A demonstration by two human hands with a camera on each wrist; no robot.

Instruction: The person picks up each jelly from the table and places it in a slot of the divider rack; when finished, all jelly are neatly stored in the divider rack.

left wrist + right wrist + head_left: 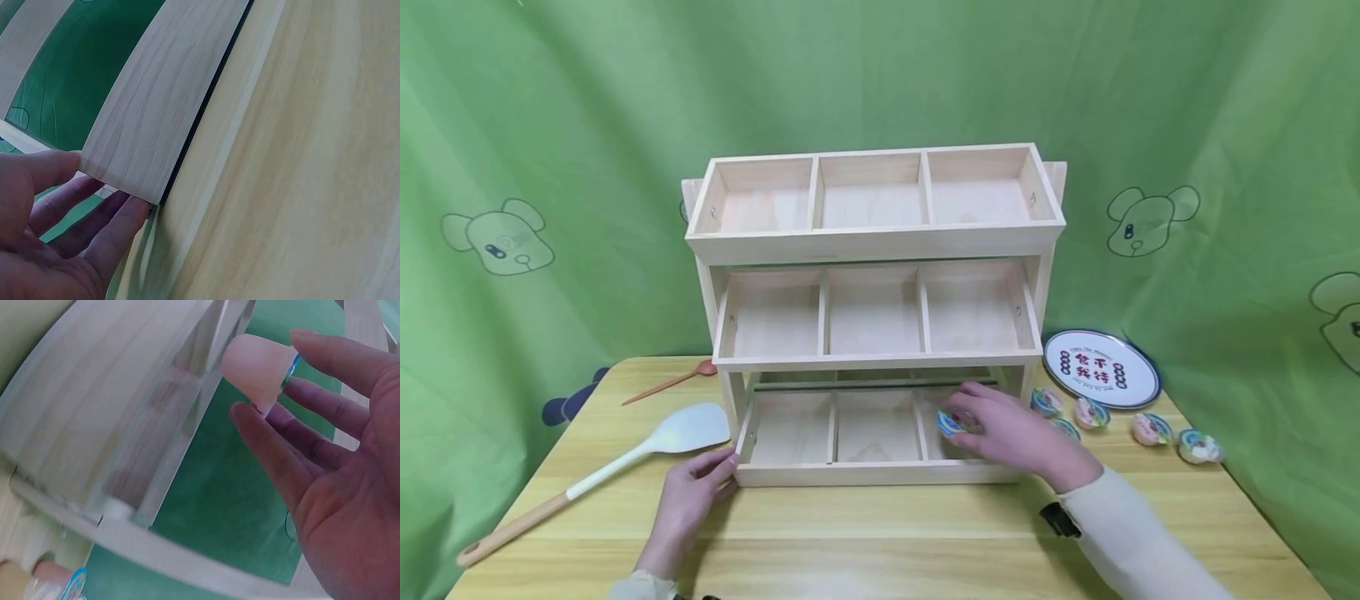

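A three-tier wooden rack (872, 246), each tier split into three compartments, stands on the table. Over the right compartment of its bottom tier, my right hand (1007, 429) pinches a small jelly cup (950, 423) between thumb and fingers. The right wrist view shows this cup's pale pink body (253, 365) and blue-green lid, tilted sideways above the tier. At the rack's lower left corner, my left hand (696, 487) grips the end of the bottom tier. In the left wrist view its thumb and fingers hold opposite edges of the wooden front board (165, 94).
Several jelly cups (1152, 429) lie right of the rack, before a white plate (1101, 367) with red lettering and a dark rim. On the left lie a white spatula (692, 427) with a wooden handle and a reddish-brown spoon (673, 381). A green curtain (880, 75) hangs behind.
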